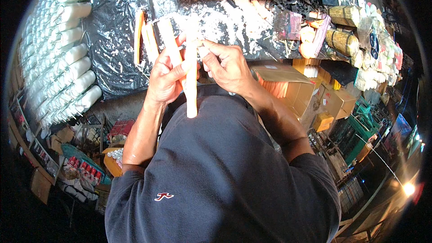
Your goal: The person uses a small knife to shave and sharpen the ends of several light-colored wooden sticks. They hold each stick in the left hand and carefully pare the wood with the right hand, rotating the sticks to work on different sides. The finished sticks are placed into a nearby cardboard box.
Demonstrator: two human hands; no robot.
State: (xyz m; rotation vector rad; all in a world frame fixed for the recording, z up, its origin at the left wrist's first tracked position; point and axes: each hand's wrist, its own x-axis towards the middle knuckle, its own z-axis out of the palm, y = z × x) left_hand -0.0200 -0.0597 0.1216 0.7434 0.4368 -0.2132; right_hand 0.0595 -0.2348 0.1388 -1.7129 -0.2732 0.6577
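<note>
My left hand (168, 76) grips two long pale orange candles, its thumb lying across them. One candle (191, 98) runs almost straight toward me, its lower end over my dark shirt. The other candle (171, 42) leans left and crosses beneath the first. My right hand (226, 62) is at the right side of the straight candle, thumb and forefinger pinched close to its edge. Glare washes out the candle's far end, and I cannot tell what is between those fingertips. Several more orange candles (148, 40) lie on the black plastic sheet (113, 33) beyond my left hand.
Rows of white candles with wicks (79, 57) stand along the left. White scraps litter the sheet. At the right are a purple block (322, 35), strapped yellowish bundles (342, 43) and an open cardboard box (300, 94) holding orange sticks. A lit bulb (408, 189) glows lower right.
</note>
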